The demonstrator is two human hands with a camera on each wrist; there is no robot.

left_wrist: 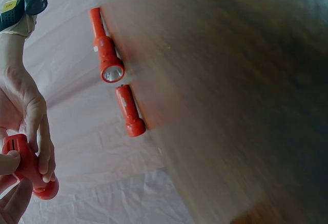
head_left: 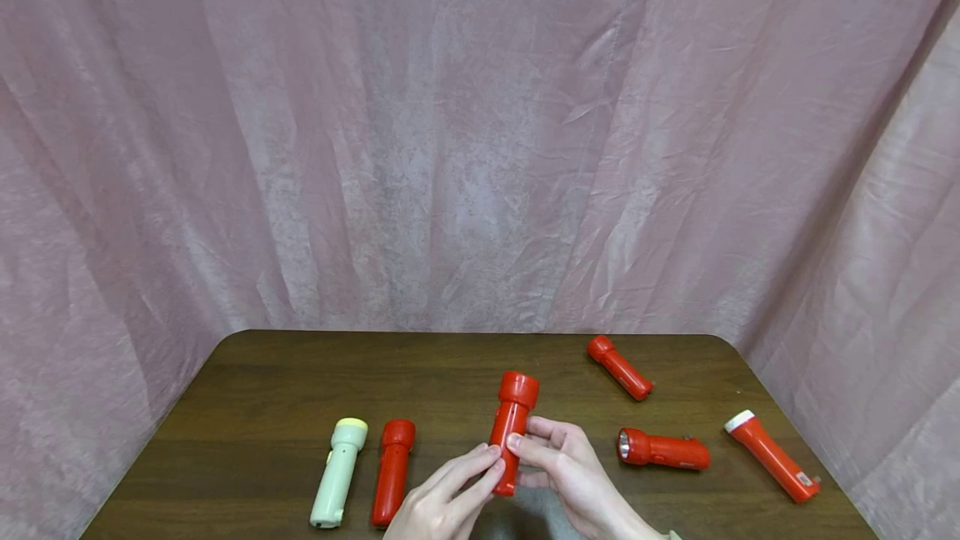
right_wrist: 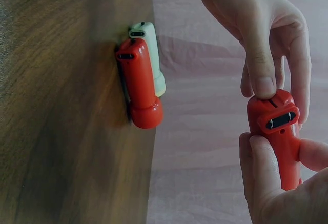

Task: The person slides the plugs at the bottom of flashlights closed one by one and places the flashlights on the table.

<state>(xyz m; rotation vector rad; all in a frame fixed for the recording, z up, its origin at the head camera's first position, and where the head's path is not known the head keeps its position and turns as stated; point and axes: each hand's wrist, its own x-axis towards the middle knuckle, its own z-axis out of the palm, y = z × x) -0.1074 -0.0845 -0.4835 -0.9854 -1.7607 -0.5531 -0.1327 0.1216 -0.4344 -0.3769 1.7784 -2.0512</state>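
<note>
Broadly, a pink curtain (head_left: 480, 132) is hanging behind and around a dark wooden table (head_left: 465, 357), closing off the background so the items are standing out plainly; on the tabletop five spare torches are lying flat on their sides, well apart, where they cannot roll far: a red torch with white cap (head_left: 772, 455) at the right edge, a red torch showing its lens (head_left: 663, 449) just right of the hands, a red far torch (head_left: 619, 367) toward the back, a red near-left torch (head_left: 392, 471) and a pale green torch (head_left: 339, 472) lying beside it. Both hands are working together above the near edge, lifting a red flashlight (head_left: 512, 430) clear of the wood, head pointing away: the left hand (head_left: 442, 502) is pinching its lower body while the right hand (head_left: 573, 477) is curling round the barrel, thumb (right_wrist: 256, 157) resting beside the slide switch (right_wrist: 281, 120), seemingly to steady it for handling
</note>
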